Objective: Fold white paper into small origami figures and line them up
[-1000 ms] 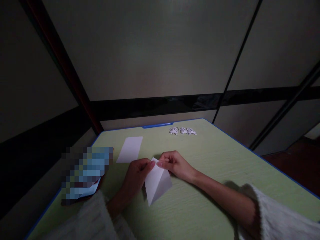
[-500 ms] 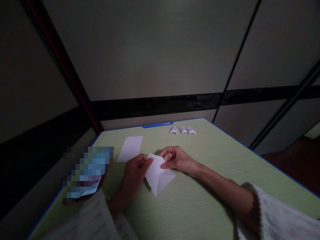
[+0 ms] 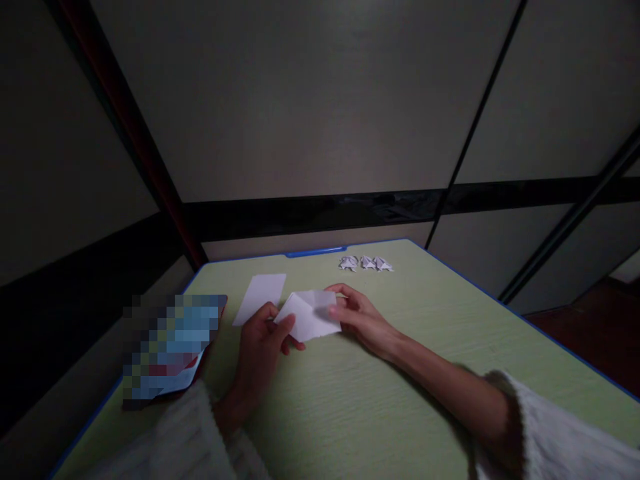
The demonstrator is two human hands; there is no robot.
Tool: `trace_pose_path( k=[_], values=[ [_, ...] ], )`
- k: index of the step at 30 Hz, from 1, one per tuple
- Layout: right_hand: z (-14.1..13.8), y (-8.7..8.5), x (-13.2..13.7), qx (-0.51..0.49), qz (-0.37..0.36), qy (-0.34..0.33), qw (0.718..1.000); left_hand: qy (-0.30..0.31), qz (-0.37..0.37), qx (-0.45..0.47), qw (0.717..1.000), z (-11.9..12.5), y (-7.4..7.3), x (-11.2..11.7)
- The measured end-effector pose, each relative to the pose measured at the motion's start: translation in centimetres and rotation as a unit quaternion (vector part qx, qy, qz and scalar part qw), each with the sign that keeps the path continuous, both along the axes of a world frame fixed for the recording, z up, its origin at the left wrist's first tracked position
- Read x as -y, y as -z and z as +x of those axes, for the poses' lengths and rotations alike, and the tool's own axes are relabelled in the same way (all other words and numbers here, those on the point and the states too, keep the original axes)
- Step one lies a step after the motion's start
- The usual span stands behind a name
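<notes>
Between my two hands is a creased sheet of white paper (image 3: 311, 319), partly folded, held just above the table. My left hand (image 3: 267, 333) pinches its left corner, thumb on top and fingers beneath. At the right edge my right hand (image 3: 357, 317) grips the sheet, its thumb lying on the upper face and its other fingers behind. Flat on the table just beyond my left hand lies some plain white paper (image 3: 261, 293). Three small folded white paper figures (image 3: 367, 263) sit in a row near the far edge.
The pale green table (image 3: 425, 393) has a blue rim and a blue handle-like strip (image 3: 316, 252) at its back. On the left lies a tablet-like device (image 3: 175, 353), its screen blurred out. Cabinet panels (image 3: 310, 120) stand close behind the table.
The paper in my hands has been turned, so the point that faced me now lies sideways. My left fingers have shifted to a different corner, and my right thumb lies across the right end.
</notes>
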State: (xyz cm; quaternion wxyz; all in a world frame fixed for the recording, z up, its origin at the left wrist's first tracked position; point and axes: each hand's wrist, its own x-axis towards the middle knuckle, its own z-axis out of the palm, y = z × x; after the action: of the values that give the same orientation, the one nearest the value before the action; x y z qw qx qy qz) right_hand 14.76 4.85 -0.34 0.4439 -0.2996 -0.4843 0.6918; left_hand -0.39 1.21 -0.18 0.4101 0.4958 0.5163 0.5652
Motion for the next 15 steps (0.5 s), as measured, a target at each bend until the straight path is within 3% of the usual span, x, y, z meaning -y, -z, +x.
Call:
trace_pose_path(
  k=[3, 8, 10, 15],
  values=[
    [-0.5, 0.1, 0.3, 0.036, 0.015, 0.009, 0.999, 0.016, -0.002, 0.006, 1.0, 0.1, -0.2, 0.1],
    [-0.3, 0.1, -0.1, -0.021, 0.049, 0.108, 0.993, 0.171, -0.082, 0.0, 0.982, 0.4, 0.7, 0.2],
    [-0.3, 0.0, -0.1, -0.032, 0.054, 0.116, 0.991, 0.207, -0.112, 0.0, 0.972, 0.5, 0.9, 0.2],
    [-1.0, -0.1, 0.7, -0.01, 0.044, 0.043, 0.998, 0.178, -0.103, 0.028, 0.978, 0.6, 0.6, 0.1]
  ],
)
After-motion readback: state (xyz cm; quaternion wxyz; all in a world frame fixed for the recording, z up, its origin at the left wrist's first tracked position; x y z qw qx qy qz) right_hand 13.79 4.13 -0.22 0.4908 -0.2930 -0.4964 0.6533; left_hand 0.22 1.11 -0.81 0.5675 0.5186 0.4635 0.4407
